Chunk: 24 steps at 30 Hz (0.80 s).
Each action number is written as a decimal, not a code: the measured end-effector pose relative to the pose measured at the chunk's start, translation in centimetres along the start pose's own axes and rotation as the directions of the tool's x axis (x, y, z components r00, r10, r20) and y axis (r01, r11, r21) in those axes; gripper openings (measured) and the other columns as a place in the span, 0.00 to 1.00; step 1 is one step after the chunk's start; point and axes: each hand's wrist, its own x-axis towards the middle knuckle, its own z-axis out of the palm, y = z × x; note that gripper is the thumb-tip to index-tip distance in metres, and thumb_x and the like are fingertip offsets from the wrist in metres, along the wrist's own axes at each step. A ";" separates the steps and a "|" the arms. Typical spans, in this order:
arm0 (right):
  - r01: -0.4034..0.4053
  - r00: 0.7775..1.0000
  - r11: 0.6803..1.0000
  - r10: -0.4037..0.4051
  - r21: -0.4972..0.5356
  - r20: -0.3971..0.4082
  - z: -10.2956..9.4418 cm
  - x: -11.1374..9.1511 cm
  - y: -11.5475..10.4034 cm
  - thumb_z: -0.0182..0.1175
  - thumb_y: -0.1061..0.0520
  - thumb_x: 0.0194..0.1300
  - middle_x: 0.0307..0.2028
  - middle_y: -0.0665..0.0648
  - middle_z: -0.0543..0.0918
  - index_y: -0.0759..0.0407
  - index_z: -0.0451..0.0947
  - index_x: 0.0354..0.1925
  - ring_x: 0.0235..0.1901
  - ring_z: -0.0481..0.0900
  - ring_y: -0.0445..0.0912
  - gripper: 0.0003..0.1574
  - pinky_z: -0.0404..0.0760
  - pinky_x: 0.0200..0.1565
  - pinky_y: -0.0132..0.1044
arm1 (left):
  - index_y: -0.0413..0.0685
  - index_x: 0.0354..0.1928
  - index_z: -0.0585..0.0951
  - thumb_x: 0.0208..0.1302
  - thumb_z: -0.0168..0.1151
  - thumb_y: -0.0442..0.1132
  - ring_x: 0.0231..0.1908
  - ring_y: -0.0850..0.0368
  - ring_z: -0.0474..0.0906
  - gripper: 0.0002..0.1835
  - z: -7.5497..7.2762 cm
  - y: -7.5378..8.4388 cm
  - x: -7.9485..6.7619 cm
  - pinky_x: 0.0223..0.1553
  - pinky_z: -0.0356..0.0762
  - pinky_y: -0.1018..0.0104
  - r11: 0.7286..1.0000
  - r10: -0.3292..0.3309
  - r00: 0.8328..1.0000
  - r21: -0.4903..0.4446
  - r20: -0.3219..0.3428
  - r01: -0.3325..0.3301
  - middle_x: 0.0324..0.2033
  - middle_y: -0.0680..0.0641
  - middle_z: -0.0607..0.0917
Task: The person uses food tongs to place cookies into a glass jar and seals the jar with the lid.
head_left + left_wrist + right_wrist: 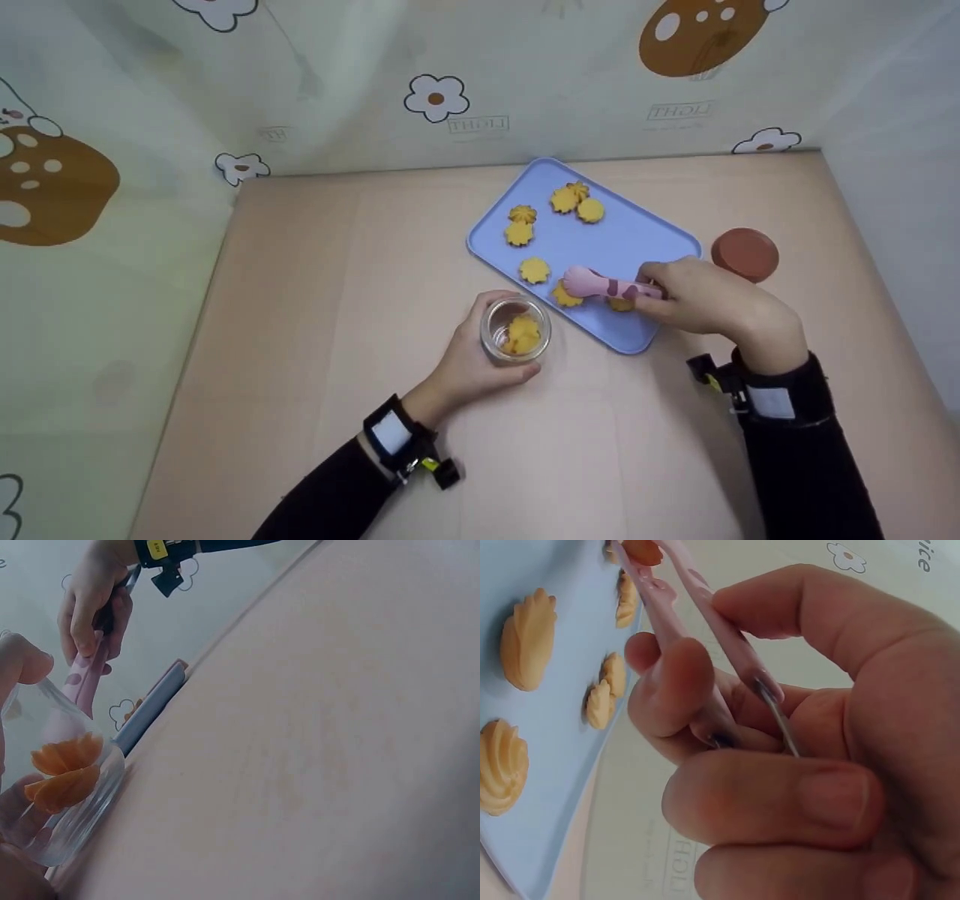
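- Holding glass jar (489, 346) in left hand (466, 364), middle of head frame; fingers and thumb wrapped round the jar wall, mouth facing the head camera
- Yellow cookies (523, 335) inside jar, seen through the mouth; left wrist view shows two pieces through the glass, lower left of frame
- Right hand (705, 300), right of centre in head frame, grips pink tongs (601, 285) with darker spots, fingers curled round the handle end
- Tongs run leftward over the tray's lower part; tips overlap a cookie (566, 298) near the tray's lower left edge
- Right wrist view: tong arms apart, a cookie piece showing between them near the tips, top of frame; cannot tell if clamped firmly
- Blue tray (622, 240) set diagonally, right of centre in head frame, jar just beside its lower left edge, contact unclear
- More cookies on tray: three grouped near its top corner, two together at its left side, one (535, 271) left of the tong tips, one partly hidden under the tongs
- Reddish-brown round lid (745, 253) right of tray, near right hand
- Light table (322, 300) below everything, patterned curtain (337, 67) across top of frame
- Black wristband (392, 433) on left wrist, similar one on right, dark sleeves both arms
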 end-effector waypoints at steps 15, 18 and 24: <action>0.030 0.997 0.999 -0.032 -0.027 -0.074 -1.0 -0.8 -0.7 0.59 0.53 0.79 0.25 0.51 0.72 0.64 0.81 0.50 0.26 0.72 0.44 0.15 0.70 0.30 0.39 | 0.48 0.72 0.71 0.48 0.89 0.42 0.67 0.49 0.78 0.49 0.0 -0.1 0.1 0.74 0.71 0.47 1.000 -0.003 1.000 -0.010 -0.010 0.003 0.63 0.52 0.83; 0.052 0.995 0.999 -0.053 -0.014 -0.083 -1.0 -1.0 -1.1 0.59 0.53 0.79 0.25 0.49 0.71 0.62 0.81 0.48 0.25 0.71 0.43 0.13 0.69 0.29 0.37 | 0.49 0.72 0.71 0.48 0.89 0.43 0.67 0.50 0.78 0.49 0.0 -0.1 0.0 0.74 0.71 0.47 1.000 -0.011 1.000 0.001 -0.013 0.011 0.63 0.53 0.83; 0.044 0.991 0.997 -0.051 -0.056 -0.120 -1.3 -2.2 -2.2 0.59 0.53 0.79 0.24 0.50 0.69 0.62 0.79 0.48 0.23 0.69 0.42 0.12 0.66 0.26 0.35 | 0.50 0.72 0.71 0.48 0.89 0.43 0.67 0.53 0.77 0.50 0.0 0.0 0.0 0.75 0.70 0.49 1.000 -0.021 1.000 0.001 -0.009 0.021 0.64 0.54 0.83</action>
